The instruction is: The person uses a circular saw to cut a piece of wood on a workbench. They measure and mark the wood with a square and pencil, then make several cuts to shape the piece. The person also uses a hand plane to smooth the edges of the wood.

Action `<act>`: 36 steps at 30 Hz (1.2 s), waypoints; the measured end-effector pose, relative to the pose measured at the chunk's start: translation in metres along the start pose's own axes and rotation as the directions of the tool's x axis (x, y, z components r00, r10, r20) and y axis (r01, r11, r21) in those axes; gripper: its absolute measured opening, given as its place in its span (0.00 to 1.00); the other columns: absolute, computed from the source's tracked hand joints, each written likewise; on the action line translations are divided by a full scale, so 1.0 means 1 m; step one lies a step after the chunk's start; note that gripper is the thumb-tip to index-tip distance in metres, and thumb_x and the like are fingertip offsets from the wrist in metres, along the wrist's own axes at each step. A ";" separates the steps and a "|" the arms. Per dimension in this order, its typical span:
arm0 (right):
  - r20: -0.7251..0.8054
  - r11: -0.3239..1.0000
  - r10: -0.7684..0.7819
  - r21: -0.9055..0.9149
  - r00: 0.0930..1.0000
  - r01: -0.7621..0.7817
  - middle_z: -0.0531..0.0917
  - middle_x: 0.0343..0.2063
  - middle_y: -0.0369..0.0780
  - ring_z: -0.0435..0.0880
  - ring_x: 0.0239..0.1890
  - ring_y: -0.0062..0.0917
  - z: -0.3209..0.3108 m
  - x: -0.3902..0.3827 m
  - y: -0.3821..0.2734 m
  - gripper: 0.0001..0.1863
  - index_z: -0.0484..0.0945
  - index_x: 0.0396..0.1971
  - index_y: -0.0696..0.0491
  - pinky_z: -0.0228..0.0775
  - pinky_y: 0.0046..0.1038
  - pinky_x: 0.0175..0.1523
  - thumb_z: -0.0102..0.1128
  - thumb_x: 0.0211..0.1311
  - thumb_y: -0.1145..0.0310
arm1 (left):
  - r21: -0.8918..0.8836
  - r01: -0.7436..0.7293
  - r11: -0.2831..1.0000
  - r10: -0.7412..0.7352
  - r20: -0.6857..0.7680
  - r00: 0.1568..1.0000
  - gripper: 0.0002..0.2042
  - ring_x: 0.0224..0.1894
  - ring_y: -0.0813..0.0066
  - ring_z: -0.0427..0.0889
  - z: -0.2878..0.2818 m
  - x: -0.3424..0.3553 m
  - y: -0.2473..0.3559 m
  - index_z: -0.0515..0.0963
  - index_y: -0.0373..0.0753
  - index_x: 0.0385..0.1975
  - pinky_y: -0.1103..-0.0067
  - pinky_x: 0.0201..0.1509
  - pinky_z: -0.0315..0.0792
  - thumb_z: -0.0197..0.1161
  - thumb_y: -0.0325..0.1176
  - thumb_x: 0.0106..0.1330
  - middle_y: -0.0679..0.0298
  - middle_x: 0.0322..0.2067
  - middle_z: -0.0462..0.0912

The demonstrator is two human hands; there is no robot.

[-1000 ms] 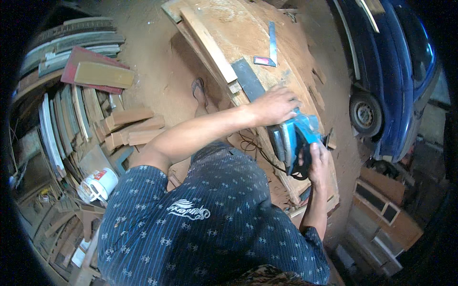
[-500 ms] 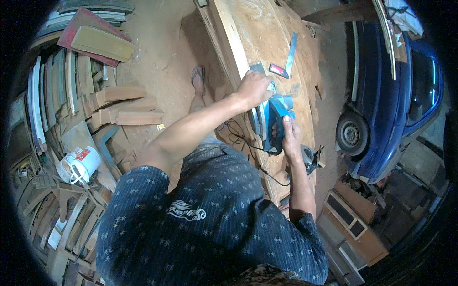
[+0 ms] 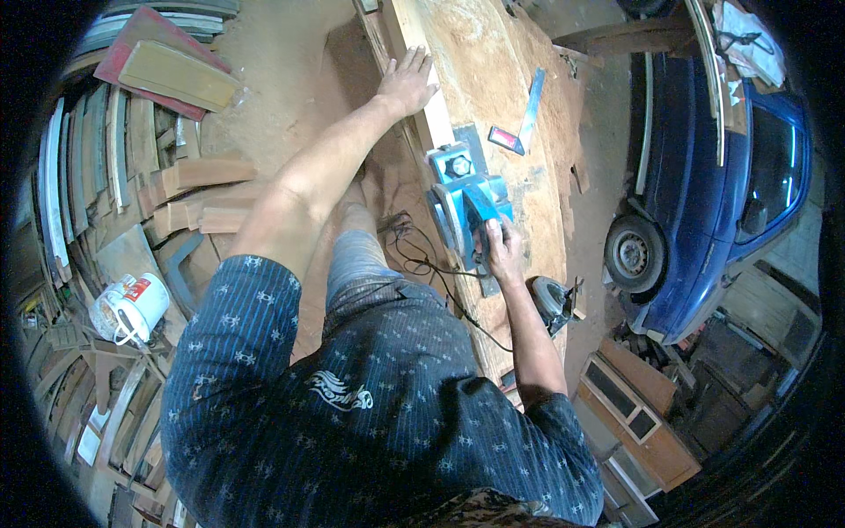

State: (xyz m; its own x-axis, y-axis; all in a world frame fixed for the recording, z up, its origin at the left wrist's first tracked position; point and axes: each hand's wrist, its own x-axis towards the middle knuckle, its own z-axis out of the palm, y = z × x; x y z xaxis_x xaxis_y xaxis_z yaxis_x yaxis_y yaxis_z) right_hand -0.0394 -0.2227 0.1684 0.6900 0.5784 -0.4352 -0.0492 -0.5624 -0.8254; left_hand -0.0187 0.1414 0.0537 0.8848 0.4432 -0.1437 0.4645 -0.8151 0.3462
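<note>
A blue electric hand planer [image 3: 456,187] rests on a pale wooden board [image 3: 434,121] lying along the left edge of the workbench [image 3: 480,66]. My right hand [image 3: 503,255] is wrapped round the planer's rear handle. Farther up the board, my left hand [image 3: 407,85] lies flat with its fingers spread, touching the wood and holding no tool. A try square [image 3: 532,110] with a metal blade and a red-marked stock sits on the bench right of the planer.
A dark power tool [image 3: 553,304] stands on the bench near my right forearm. Its black cord [image 3: 422,262] loops by the bench edge. Stacked timber [image 3: 207,176] and a white bucket [image 3: 143,304] are at the left. At the right is a blue car [image 3: 695,202].
My left hand has left the planer's front and moved up onto the board, fingers now spread. The planer, with my right hand still on it, appears slightly lower and farther left.
</note>
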 end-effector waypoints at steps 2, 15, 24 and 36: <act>0.048 0.997 0.041 0.066 0.998 -0.044 0.80 0.27 0.36 0.78 0.27 0.19 0.002 0.010 0.005 0.22 0.77 0.47 0.59 0.71 0.24 0.34 0.55 0.72 0.53 | 0.052 -0.014 0.999 0.010 0.062 0.998 0.35 0.79 0.62 0.40 0.008 0.001 -0.004 0.50 0.37 0.75 0.58 0.79 0.44 0.46 0.52 0.74 0.57 0.77 0.43; 0.029 0.999 0.001 0.040 1.000 -0.002 0.80 0.28 0.36 0.78 0.25 0.18 0.016 0.044 -0.033 0.22 0.78 0.42 0.58 0.70 0.23 0.29 0.54 0.72 0.50 | 0.061 -0.042 0.997 0.038 0.066 0.997 0.35 0.79 0.65 0.38 0.013 -0.003 -0.009 0.49 0.40 0.75 0.62 0.79 0.45 0.46 0.52 0.74 0.60 0.78 0.40; -0.021 0.987 -0.068 0.142 0.997 0.071 0.79 0.26 0.35 0.75 0.23 0.16 0.031 0.062 -0.035 0.21 0.78 0.38 0.58 0.68 0.22 0.29 0.54 0.73 0.52 | -0.424 -0.115 0.898 0.037 -0.187 0.982 0.23 0.59 0.55 0.75 -0.018 -0.026 0.011 0.78 0.37 0.55 0.63 0.65 0.67 0.59 0.46 0.67 0.52 0.54 0.79; -0.025 0.989 -0.128 0.076 0.991 0.130 0.78 0.24 0.35 0.76 0.22 0.17 0.036 0.077 -0.035 0.19 0.78 0.40 0.59 0.68 0.23 0.28 0.54 0.73 0.55 | -0.261 -0.284 0.922 0.260 -0.123 0.958 0.25 0.51 0.53 0.78 -0.039 -0.065 0.046 0.78 0.41 0.57 0.63 0.59 0.71 0.65 0.46 0.62 0.53 0.44 0.82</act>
State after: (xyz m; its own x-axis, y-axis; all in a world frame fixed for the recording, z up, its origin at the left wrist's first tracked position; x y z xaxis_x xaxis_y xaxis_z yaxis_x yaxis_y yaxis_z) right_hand -0.0102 -0.1370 0.1508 0.7082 0.6309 -0.3169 -0.0144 -0.4359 -0.8999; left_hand -0.0558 0.0897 0.1154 0.9638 0.2581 0.0667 0.1673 -0.7804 0.6025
